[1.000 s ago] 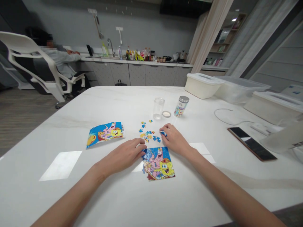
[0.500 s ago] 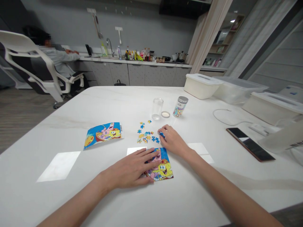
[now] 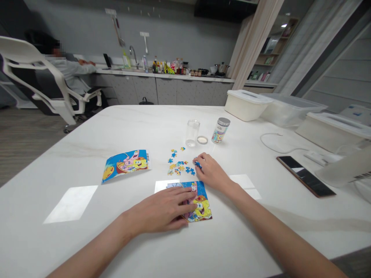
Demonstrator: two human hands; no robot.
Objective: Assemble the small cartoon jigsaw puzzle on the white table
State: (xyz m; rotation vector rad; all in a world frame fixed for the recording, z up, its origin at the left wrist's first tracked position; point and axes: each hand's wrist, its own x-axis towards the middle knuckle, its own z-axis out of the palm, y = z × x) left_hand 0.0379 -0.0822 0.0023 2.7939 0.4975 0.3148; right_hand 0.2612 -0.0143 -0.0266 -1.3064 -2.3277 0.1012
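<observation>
My left hand [image 3: 160,210] lies flat across the left part of a partly assembled SpongeBob jigsaw puzzle [image 3: 201,204], covering much of it and holding nothing. My right hand [image 3: 211,172] rests on the table just right of a scatter of loose jigsaw pieces [image 3: 177,166]. Its fingertips pinch a small blue puzzle piece [image 3: 198,165]. A printed SpongeBob picture sheet [image 3: 126,166] lies further left, apart from both hands.
A glass tumbler [image 3: 193,133], a round lid [image 3: 202,139] and a small printed jar [image 3: 220,130] stand beyond the pieces. A phone [image 3: 305,177], a white cable and plastic storage boxes [image 3: 292,110] sit to the right. A co-worker [image 3: 69,69] sits in a white chair at the far left.
My left hand has moved from the puzzle's left edge onto its surface, then slid slightly back. My right hand has hardly moved. The view has shifted slightly.
</observation>
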